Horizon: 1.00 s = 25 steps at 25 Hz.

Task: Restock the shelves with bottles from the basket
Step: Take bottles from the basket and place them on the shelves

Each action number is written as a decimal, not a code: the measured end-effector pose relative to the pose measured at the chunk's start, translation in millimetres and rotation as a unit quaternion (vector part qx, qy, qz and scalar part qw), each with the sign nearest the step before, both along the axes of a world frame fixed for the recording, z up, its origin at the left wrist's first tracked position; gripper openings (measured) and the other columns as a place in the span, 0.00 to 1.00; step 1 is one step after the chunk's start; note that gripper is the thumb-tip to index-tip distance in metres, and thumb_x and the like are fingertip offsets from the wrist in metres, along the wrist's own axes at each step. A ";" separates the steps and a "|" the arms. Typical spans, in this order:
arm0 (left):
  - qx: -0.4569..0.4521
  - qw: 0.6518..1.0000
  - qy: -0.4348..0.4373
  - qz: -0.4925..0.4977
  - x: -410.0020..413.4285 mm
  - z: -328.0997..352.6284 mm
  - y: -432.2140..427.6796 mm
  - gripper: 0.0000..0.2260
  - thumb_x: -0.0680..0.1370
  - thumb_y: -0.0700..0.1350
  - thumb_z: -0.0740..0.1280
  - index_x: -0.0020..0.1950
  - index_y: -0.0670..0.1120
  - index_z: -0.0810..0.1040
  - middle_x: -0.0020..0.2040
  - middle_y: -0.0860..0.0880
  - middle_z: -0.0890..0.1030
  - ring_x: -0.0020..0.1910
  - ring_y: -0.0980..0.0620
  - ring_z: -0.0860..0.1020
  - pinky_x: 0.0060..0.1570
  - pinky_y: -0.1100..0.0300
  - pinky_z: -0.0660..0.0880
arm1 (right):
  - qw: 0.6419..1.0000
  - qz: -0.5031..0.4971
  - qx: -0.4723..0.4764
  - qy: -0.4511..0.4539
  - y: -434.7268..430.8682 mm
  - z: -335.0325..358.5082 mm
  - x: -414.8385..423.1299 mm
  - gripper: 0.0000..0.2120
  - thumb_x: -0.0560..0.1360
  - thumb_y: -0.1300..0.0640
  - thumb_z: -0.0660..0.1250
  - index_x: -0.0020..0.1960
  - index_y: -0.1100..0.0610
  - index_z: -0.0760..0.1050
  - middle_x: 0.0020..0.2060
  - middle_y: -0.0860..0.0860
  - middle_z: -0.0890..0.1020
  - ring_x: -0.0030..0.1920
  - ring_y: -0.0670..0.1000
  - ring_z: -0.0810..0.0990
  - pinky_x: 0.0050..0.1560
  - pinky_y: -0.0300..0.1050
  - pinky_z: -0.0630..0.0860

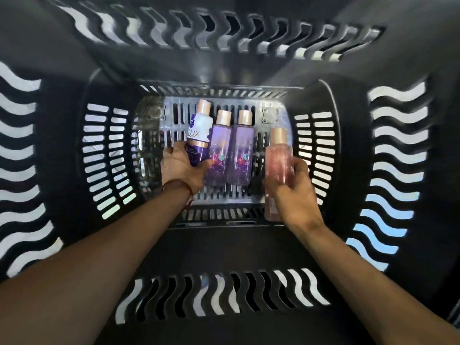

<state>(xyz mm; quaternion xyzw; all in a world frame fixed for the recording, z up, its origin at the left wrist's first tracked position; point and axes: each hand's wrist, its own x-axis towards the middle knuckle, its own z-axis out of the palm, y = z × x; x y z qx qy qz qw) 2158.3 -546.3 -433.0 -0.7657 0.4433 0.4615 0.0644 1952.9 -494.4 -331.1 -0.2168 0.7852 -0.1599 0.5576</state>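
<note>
Four bottles (240, 150) lengthwise, caps (245, 117) farthest away.

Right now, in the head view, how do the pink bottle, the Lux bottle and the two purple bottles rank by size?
1. pink bottle, though the right hand holds it, maybe nearer the camera.
2. left purple bottle and right purple bottle: alike.
3. Lux bottle, base hidden by left hand: unsure.

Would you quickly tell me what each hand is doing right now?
Left hand: closed, gripping the Lux bottle at its lower end.
Right hand: closed, holding the pink bottle.
</note>
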 end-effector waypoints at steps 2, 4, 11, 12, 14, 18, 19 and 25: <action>0.019 1.000 -0.006 -0.010 5.6 -1.9 4.0 0.32 0.73 0.58 0.75 0.71 0.45 0.70 0.68 0.39 0.71 0.65 0.40 0.73 0.66 0.50 0.73 | 1.000 0.007 0.003 -0.010 1.8 1.1 2.8 0.22 0.80 0.62 0.68 0.70 0.49 0.66 0.50 0.50 0.84 0.46 0.46 0.86 0.46 0.43 0.84; 0.054 0.999 0.005 -0.002 12.1 3.6 9.7 0.32 0.72 0.62 0.75 0.68 0.45 0.71 0.63 0.41 0.77 0.60 0.41 0.77 0.62 0.48 0.77 | 1.000 0.029 0.003 -0.006 1.8 9.3 7.7 0.21 0.80 0.61 0.69 0.68 0.49 0.67 0.48 0.48 0.84 0.44 0.44 0.85 0.40 0.35 0.81; 0.077 0.983 0.130 0.101 23.7 108.6 32.1 0.34 0.62 0.61 0.79 0.63 0.46 0.78 0.55 0.47 0.85 0.56 0.45 0.83 0.60 0.45 0.79 | 0.999 0.047 0.014 0.005 5.2 93.9 22.4 0.18 0.80 0.56 0.69 0.67 0.48 0.67 0.49 0.48 0.83 0.46 0.45 0.83 0.41 0.34 0.77; 0.084 0.980 0.145 0.104 26.5 129.4 32.1 0.30 0.65 0.56 0.81 0.63 0.47 0.79 0.55 0.49 0.85 0.56 0.47 0.83 0.62 0.46 0.79 | 0.999 0.048 0.014 0.008 5.0 114.8 24.7 0.19 0.81 0.54 0.69 0.68 0.48 0.67 0.49 0.47 0.83 0.44 0.44 0.82 0.37 0.32 0.76; 0.075 0.978 0.164 0.108 33.2 170.9 29.8 0.25 0.69 0.49 0.81 0.64 0.48 0.79 0.54 0.50 0.86 0.55 0.48 0.83 0.61 0.46 0.79 | 0.999 0.042 0.006 0.020 4.9 157.7 26.3 0.20 0.81 0.53 0.69 0.71 0.50 0.67 0.46 0.44 0.81 0.42 0.41 0.80 0.33 0.29 0.75; 0.060 0.978 0.165 0.111 42.7 288.5 28.2 0.36 0.59 0.59 0.81 0.63 0.48 0.78 0.49 0.49 0.86 0.50 0.44 0.85 0.55 0.45 0.82 | 0.999 0.013 -0.026 0.024 12.5 260.2 27.9 0.19 0.80 0.54 0.71 0.69 0.50 0.69 0.48 0.44 0.82 0.44 0.44 0.81 0.44 0.43 0.80; 0.059 0.978 0.166 0.115 45.1 318.1 28.8 0.39 0.55 0.62 0.80 0.62 0.48 0.78 0.49 0.49 0.86 0.49 0.45 0.85 0.55 0.43 0.82 | 0.999 -0.006 -0.040 0.015 16.5 285.3 28.0 0.17 0.80 0.55 0.71 0.67 0.49 0.70 0.48 0.45 0.82 0.45 0.45 0.82 0.46 0.46 0.81; 0.034 0.978 0.188 0.083 47.4 475.5 42.7 0.39 0.52 0.56 0.86 0.57 0.50 0.74 0.51 0.48 0.85 0.47 0.47 0.85 0.46 0.44 0.83 | 0.986 -0.125 -0.099 -0.057 50.6 405.5 37.4 0.17 0.79 0.63 0.69 0.58 0.44 0.70 0.46 0.47 0.81 0.48 0.51 0.80 0.54 0.53 0.80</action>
